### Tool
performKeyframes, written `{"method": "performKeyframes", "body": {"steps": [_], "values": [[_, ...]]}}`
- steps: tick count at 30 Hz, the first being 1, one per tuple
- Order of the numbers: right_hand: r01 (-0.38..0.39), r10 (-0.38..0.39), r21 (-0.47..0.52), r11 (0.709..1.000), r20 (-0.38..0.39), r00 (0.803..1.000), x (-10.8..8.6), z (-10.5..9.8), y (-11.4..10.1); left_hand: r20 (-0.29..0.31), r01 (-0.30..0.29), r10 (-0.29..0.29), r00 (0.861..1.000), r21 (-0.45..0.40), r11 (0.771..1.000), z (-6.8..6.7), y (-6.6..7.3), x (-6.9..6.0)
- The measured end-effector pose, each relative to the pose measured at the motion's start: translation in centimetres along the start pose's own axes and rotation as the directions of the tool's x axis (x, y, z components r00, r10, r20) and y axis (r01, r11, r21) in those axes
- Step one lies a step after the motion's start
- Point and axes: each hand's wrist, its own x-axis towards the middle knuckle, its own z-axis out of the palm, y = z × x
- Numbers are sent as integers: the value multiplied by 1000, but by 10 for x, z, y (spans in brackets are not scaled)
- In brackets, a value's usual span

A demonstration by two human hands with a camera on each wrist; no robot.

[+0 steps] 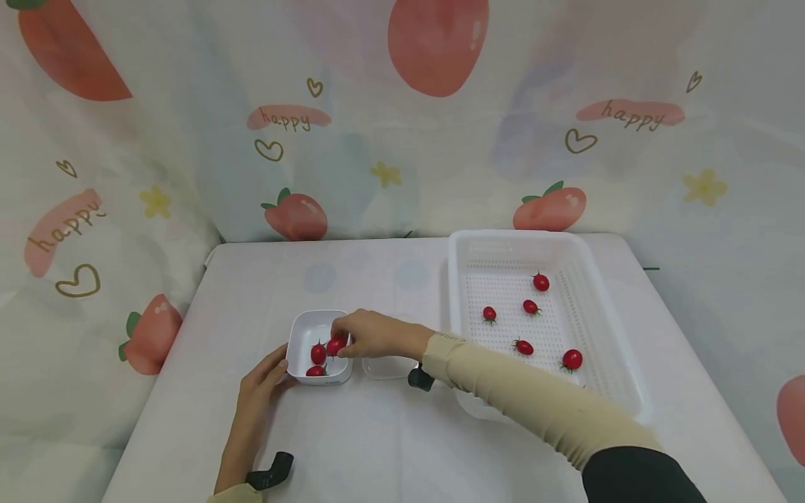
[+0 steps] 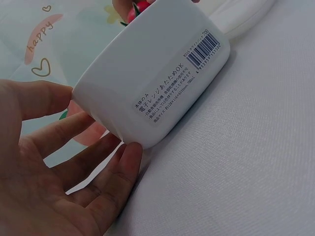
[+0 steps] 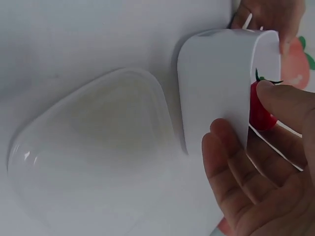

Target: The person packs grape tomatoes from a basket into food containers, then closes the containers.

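A small white plastic container [image 1: 300,328] stands on the table at left of centre, with a printed label on the side nearest the person. My left hand [image 1: 260,381] rests its fingertips against the container's outer left side, the fingers spread in the left wrist view. My right hand [image 1: 376,335] is over the container's right rim and pinches a cherry tomato [image 3: 263,110] with a green stem. Beneath that hand, cherry tomatoes [image 1: 318,354] lie inside the container. A clear, shallow lid-like piece [image 3: 93,142] lies to the container's right, partly hidden by the right hand in the head view.
A large white perforated basket [image 1: 462,279] stands at the right with several cherry tomatoes [image 1: 541,282] spread on its bottom. My right sleeve [image 1: 516,388] crosses over its front part. White cloth [image 1: 352,447] covers the table, and a printed curtain [image 1: 428,154] hangs behind.
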Motion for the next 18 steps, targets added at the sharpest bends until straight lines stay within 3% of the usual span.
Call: {"method": "performKeyframes", "body": {"steps": [9, 18], "values": [[-88, 85, -166, 982, -26, 996, 6, 12, -7, -5, 1, -1, 1000, -2, 1000, 0, -1, 1], [-166, 155, -221, 961, -64, 986, 13, 23, -13, -15, -1, 1, 1000, 7, 1000, 1, -1, 1]]}}
